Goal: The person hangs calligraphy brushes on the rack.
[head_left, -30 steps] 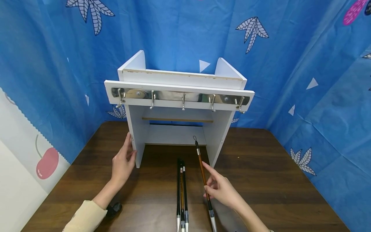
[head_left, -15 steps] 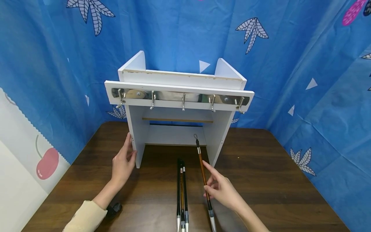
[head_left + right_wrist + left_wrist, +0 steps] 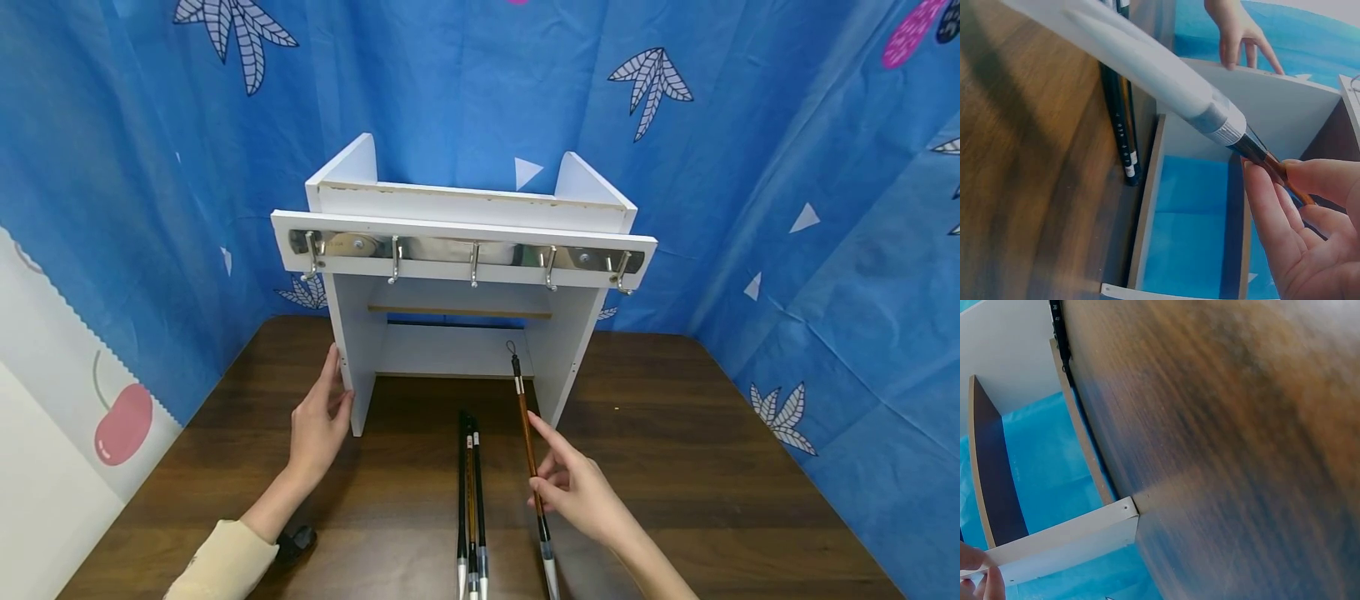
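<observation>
My right hand point(image 3: 577, 492) pinches the brown handle of a calligraphy brush point(image 3: 527, 429). Its white bristle tip point(image 3: 1147, 69) points toward me, and the loop end reaches toward the shelf opening. My left hand point(image 3: 318, 421) touches the front edge of the left side panel point(image 3: 351, 358) of a white shelf unit, its fingers fairly straight; the right wrist view shows this hand point(image 3: 1241, 31) at the panel's edge too. A metal hook rail point(image 3: 450, 248) with several hooks runs across the unit's front. Several other calligraphy brushes point(image 3: 471, 500) lie side by side on the table, left of the held one.
The shelf unit's right side panel point(image 3: 567, 358) stands just beyond my right fingertips. A small black object point(image 3: 296, 543) lies by my left wrist on the brown wooden table point(image 3: 697, 467). Blue patterned curtain point(image 3: 465, 83) hangs behind and at the sides.
The held brush has shifted slightly forward and right with my right hand, and its loop end sits a little farther up. My left hand stays at the side panel.
</observation>
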The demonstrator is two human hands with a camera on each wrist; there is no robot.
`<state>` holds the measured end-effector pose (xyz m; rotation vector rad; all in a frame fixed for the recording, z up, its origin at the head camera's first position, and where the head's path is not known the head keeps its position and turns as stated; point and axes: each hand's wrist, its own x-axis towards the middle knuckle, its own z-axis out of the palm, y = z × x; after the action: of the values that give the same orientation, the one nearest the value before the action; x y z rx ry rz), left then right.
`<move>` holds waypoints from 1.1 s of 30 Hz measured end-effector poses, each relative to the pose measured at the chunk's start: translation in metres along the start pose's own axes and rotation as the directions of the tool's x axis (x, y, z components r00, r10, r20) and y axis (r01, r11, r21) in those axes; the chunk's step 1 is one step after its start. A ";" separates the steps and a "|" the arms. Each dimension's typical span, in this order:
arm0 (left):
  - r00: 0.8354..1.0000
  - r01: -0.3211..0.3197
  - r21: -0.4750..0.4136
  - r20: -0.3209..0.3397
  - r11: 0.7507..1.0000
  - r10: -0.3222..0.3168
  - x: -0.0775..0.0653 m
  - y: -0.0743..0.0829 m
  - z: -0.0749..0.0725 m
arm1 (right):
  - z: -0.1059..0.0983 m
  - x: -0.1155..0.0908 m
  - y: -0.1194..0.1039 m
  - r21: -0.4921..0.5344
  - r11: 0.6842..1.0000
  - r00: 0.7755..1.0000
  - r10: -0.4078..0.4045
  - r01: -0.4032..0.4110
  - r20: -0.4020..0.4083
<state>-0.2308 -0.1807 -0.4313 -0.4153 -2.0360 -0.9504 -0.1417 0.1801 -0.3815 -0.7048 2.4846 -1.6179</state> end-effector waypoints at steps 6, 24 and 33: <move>1.000 -0.001 0.003 -0.005 1.000 0.001 0.001 0.000 0.001 | -0.002 -0.001 -0.008 -0.004 1.000 1.000 -0.014 0.014 -0.026; 1.000 -0.002 0.015 -0.011 1.000 0.002 0.003 0.000 0.001 | -0.006 -0.002 -0.018 -0.032 0.991 0.986 -0.133 0.130 -0.105; 1.000 0.001 0.018 -0.005 1.000 -0.001 -0.001 0.001 0.001 | -0.006 -0.007 -0.027 -0.099 0.979 0.966 -0.193 0.178 -0.172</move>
<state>-0.2303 -0.1795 -0.4316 -0.4018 -2.0388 -0.9320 -0.1286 0.1795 -0.3564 -0.8613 2.6994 -1.7204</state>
